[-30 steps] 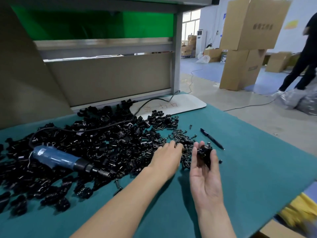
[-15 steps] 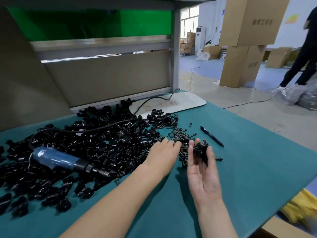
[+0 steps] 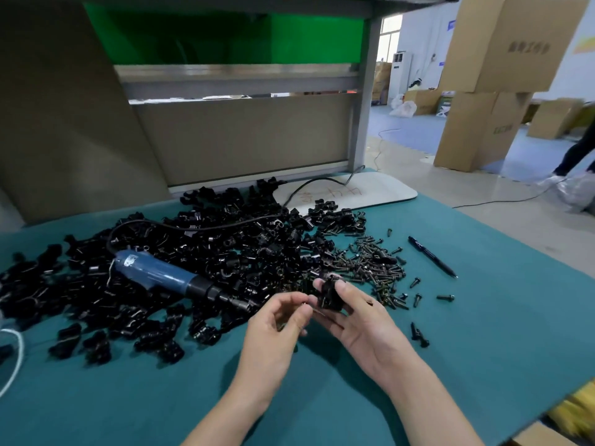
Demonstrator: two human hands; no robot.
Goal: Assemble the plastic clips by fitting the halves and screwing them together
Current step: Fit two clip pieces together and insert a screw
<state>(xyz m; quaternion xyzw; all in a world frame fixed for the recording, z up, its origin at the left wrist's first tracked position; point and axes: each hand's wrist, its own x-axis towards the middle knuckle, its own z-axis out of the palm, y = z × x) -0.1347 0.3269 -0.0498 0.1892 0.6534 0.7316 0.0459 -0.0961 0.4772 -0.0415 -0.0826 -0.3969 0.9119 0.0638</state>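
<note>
My right hand (image 3: 360, 323) grips a black plastic clip (image 3: 330, 292) between thumb and fingers, above the green mat. My left hand (image 3: 277, 329) is close beside it, fingertips pinching a small dark screw (image 3: 305, 304) that points at the clip. A big heap of black clip halves (image 3: 180, 262) covers the mat to the left and behind. A pile of dark screws (image 3: 370, 262) lies just beyond my hands. A blue electric screwdriver (image 3: 167, 278) rests on the heap, tip toward my left hand.
A black pen (image 3: 431, 256) lies on the green mat (image 3: 483, 333) right of the screws. A white board (image 3: 370, 191) sits at the back by the bench post. Loose screws dot the mat on the right. Cardboard boxes (image 3: 502, 59) and a walking person stand on the floor beyond.
My left hand has lifted off the screw pile with a screw and come back to the clip. My right hand has turned and moved nearer me with the clip.
</note>
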